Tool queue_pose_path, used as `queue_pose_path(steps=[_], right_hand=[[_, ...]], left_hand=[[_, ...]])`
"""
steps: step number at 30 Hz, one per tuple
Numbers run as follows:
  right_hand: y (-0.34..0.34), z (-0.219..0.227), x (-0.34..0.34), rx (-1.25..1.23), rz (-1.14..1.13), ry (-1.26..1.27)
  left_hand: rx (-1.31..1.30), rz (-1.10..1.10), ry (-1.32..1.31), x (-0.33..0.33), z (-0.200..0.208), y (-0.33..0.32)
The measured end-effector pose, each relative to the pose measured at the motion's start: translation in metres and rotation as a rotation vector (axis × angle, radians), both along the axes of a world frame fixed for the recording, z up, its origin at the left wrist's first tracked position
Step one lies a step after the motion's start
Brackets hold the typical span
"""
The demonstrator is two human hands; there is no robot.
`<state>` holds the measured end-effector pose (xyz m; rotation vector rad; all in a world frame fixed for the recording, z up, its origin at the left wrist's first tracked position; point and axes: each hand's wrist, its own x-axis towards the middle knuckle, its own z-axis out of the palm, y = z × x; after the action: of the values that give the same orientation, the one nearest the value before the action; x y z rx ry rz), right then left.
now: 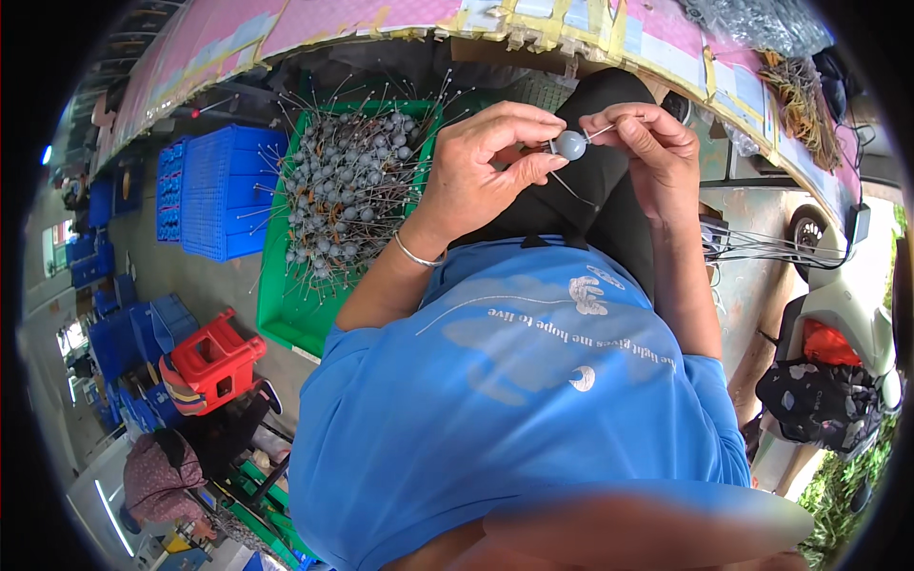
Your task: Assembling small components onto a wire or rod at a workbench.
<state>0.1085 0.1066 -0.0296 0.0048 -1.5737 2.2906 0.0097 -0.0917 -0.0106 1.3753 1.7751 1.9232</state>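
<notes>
A small shiny grey ball (pixel 571 145) with thin wire-like stems sits between my two hands, above my lap. My left hand (pixel 484 167) is closed in a pinch at the ball's left side, and a thin stem slants down from beneath its fingertips. On the other side, my right hand (pixel 652 147) pinches the thin stem (pixel 600 131) that sticks out of the ball. Left of my left arm, a green crate (pixel 269 309) holds a heap of similar grey balls (pixel 347 190) with thin stems pointing every way.
Blue crates (pixel 224 190) stand left of the green one. A taped pink tabletop (pixel 381 19) curves across the far side. A red plastic stool (pixel 217 362) and another person (pixel 167 476) are at lower left. To the right is a white scooter (pixel 843 319) with a dark bag (pixel 819 404).
</notes>
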Motion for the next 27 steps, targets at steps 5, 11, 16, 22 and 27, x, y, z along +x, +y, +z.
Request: queue_pose_path(steps=[5,11,16,22,27], right_hand=[[-0.017,0.008,-0.006,0.144,0.049,-0.171],[0.022,0.01,-0.012,0.278,-0.103,-0.279],[0.101,0.013,-0.008,0.771,-0.729,-0.426],[0.155,0.017,-0.04,1.324,-0.952,-0.771],[0.175,-0.004,-0.034,1.115,-0.893,-0.658]], left_hand=[[-0.132,0.107,-0.156,0.0,0.009,-0.015],[-0.588,0.571,-0.269,-0.057,0.013,-0.132],[-0.934,0.799,0.254,-0.071,-0.001,-0.198],[-0.494,0.563,0.065,-0.076,-0.006,-0.046],[-0.319,0.475,0.453,-0.12,-0.005,0.085]])
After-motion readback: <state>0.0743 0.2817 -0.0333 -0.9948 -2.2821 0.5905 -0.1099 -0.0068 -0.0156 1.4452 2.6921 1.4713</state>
